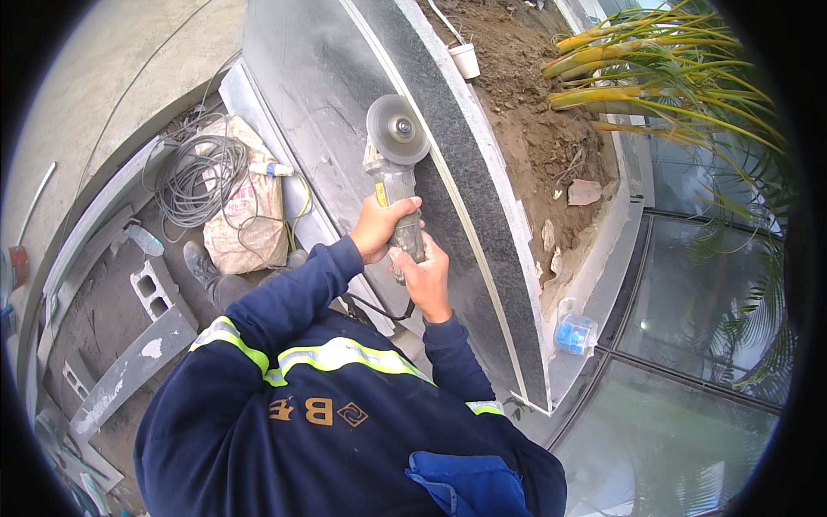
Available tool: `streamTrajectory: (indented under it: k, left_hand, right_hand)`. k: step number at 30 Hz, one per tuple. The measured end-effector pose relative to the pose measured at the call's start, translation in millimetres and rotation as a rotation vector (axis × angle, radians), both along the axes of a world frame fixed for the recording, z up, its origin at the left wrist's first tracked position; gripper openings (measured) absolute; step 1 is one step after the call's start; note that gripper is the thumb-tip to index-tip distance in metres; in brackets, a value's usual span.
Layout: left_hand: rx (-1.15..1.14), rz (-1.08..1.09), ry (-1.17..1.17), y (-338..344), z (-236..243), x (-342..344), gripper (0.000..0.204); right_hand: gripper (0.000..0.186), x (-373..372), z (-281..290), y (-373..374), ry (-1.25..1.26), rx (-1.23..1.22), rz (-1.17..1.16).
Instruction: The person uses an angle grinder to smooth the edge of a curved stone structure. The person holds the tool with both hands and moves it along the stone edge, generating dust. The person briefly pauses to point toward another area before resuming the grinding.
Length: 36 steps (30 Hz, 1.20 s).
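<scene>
Both my hands are closed round an angle grinder point(397, 187), its grey disc point(392, 138) pointing away from me. My left hand point(374, 227) grips the body just behind the head, thumb across the top. Farther back, my right hand point(428, 280) wraps the rear handle, where a black cord point(376, 308) trails off. Under the tool lies a dusty grey stone slab point(319, 95), with a pale strip point(469, 220) along its darker curved border. The disc overlaps this strip from above; whether it touches the stone I cannot tell.
To the left, a coiled grey cable point(202, 181) lies on a pale sack point(250, 226), near hollow concrete blocks point(155, 289) and a long board point(129, 370). Right of the slab are soil point(517, 112), a white pot point(465, 60), a palm point(637, 77), a blue-filled plastic container point(575, 333) and glass panels point(698, 302).
</scene>
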State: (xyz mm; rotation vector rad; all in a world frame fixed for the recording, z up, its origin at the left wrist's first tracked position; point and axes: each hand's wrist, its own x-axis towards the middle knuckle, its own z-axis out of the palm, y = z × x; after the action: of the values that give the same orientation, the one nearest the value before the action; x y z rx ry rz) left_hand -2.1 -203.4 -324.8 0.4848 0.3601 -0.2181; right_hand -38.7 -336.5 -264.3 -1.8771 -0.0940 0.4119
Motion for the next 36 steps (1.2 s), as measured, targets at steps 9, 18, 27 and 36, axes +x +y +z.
streamTrajectory:
  k: [9,18,27,36]
  left_hand:
    - [0.038,0.005,-0.048,1.3,-1.9,3.8,0.025]
    - [0.001,-0.006,-0.020,-20.7,2.4,-20.9,0.025]
    - [-0.017,-0.008,-0.009,-28.6,2.9,-34.7,0.025]
    - [0.033,0.010,-0.047,-37.7,3.7,-34.5,0.026]
  right_hand:
    - [0.030,2.9,-3.0,2.0,-0.011,0.078,-0.011]
    - [0.035,-24.4,2.1,-20.3,0.025,0.001,-0.050]
    - [0.035,-42.4,9.9,-24.4,0.059,-0.049,-0.057]
    - [0.032,-41.2,1.4,-35.8,0.033,0.024,-0.050]
